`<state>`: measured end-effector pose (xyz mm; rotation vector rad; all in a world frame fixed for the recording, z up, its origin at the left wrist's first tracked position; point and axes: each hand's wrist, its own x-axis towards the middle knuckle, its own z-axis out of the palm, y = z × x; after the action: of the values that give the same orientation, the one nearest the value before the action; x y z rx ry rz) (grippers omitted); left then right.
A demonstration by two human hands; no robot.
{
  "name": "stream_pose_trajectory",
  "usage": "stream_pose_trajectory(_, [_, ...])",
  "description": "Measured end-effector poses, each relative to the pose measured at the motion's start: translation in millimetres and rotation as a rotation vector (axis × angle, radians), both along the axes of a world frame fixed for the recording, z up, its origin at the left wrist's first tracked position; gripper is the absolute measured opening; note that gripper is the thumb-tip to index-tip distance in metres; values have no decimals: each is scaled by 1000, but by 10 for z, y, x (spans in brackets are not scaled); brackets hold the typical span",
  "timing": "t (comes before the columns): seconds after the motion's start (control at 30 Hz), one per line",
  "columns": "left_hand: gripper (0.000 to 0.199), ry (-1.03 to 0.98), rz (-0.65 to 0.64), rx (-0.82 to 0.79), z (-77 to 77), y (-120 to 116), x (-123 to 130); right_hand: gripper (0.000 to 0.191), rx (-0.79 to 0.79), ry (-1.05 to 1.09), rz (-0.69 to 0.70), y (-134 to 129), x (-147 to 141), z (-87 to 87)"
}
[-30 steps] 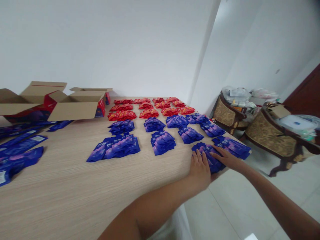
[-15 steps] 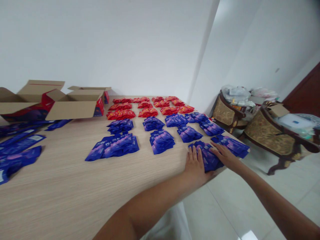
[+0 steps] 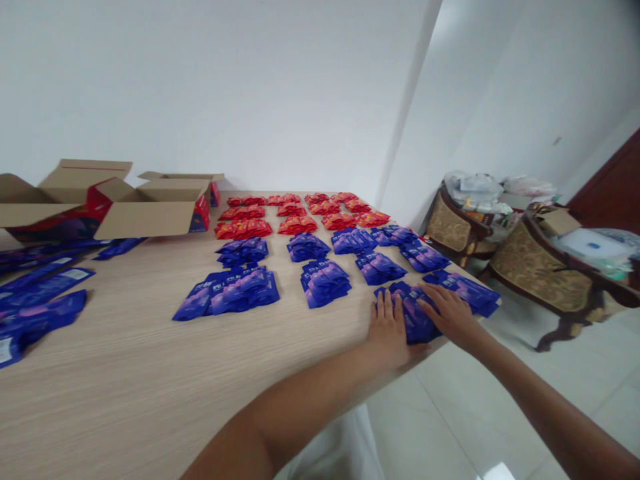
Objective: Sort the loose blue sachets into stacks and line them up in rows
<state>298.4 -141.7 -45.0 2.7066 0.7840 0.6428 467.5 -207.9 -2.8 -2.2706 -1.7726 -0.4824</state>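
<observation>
Near the table's right front edge, my left hand (image 3: 389,331) rests on the left side of a pile of blue packets (image 3: 414,318), its fingers spread. My right hand (image 3: 453,316) lies over the right side of the same pile with fingers outstretched. Neither hand is closed round a packet. Another blue pile (image 3: 473,293) is just beyond my right hand. More blue piles stand to the left and behind, among them a wide fanned one (image 3: 233,291) and a smaller one (image 3: 325,282). Behind them are rows of red packet piles (image 3: 296,225).
Open cardboard boxes (image 3: 150,212) stand at the table's back left. Loose blue packets (image 3: 43,313) lie at the left edge of the wooden table (image 3: 165,380). Beyond its right edge, patterned chairs (image 3: 540,273) hold plastic bags (image 3: 473,187).
My right hand has shifted slightly left over the pile, and its fingers sit closer to my left hand. The packets under them have moved slightly.
</observation>
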Motion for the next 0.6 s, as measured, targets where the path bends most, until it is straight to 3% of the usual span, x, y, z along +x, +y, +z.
stream_pose_trajectory(0.23, [116,-8,-58,-39,22,71,-134,51,-132,-79,287,-143,-145,72])
stream_pose_trajectory(0.4, [123,36,-145,-97,56,162,-177,50,-127,-125,316,-246,-182,18])
stream_pose_trajectory(0.6, [126,194,-293,-253,199,409,-265,47,-110,-201,344,-337,-191,27])
